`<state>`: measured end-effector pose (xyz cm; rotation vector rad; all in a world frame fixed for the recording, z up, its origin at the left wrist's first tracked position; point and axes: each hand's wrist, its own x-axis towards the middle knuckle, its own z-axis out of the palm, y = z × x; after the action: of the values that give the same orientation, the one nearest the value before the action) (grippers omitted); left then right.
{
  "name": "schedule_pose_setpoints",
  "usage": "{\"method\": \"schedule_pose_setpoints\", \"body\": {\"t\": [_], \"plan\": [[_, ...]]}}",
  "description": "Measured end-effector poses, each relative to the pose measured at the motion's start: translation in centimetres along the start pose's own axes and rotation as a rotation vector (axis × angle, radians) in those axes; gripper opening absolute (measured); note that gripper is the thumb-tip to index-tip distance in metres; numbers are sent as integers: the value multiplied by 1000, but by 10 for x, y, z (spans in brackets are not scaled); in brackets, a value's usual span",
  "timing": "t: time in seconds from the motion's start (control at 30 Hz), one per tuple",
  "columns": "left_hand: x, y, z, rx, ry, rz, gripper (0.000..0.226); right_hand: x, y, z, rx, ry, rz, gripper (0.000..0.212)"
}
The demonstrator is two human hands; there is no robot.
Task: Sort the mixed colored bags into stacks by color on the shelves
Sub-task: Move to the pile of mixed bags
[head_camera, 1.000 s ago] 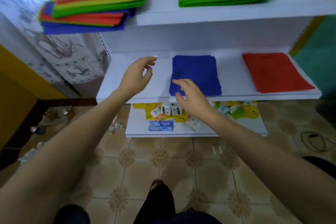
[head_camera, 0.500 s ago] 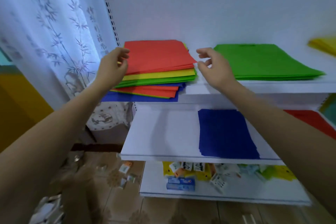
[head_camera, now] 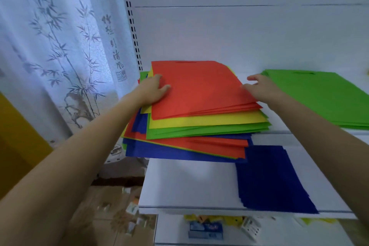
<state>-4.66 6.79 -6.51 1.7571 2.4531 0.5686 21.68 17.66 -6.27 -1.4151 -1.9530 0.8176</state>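
Mixed bag pile point(head_camera: 199, 128) sits at the left end of the top shelf point(head_camera: 299, 136), with both hands at its top red bag point(head_camera: 199, 90).
The left hand point(head_camera: 151, 92) lies on the red bag's left edge with the thumb on top; I cannot tell if its fingers hook under. The right hand point(head_camera: 261, 90) touches the right edge, fingers apart and loose. A green stack point(head_camera: 319, 98) lies just to the right. A blue stack point(head_camera: 269, 177) lies on the lower shelf point(head_camera: 189, 185), nearer.
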Motion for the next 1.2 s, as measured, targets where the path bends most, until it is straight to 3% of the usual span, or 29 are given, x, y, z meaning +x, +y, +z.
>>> {"method": "schedule_pose_setpoints", "body": {"t": [0.3,0.6,0.9,1.2], "plan": [[1,0,10,6,-49,32,60,13,5,-4,60,-61,85,47],[-6,1,17,-56,42,28,68,4,12,-18,216,-152,179,53],[-11,0,18,-209,-14,33,60,-5,22,-28,302,-116,189,50],[-7,3,17,-30,47,23,64,-31,40,-46,384,-121,267,49]]}}
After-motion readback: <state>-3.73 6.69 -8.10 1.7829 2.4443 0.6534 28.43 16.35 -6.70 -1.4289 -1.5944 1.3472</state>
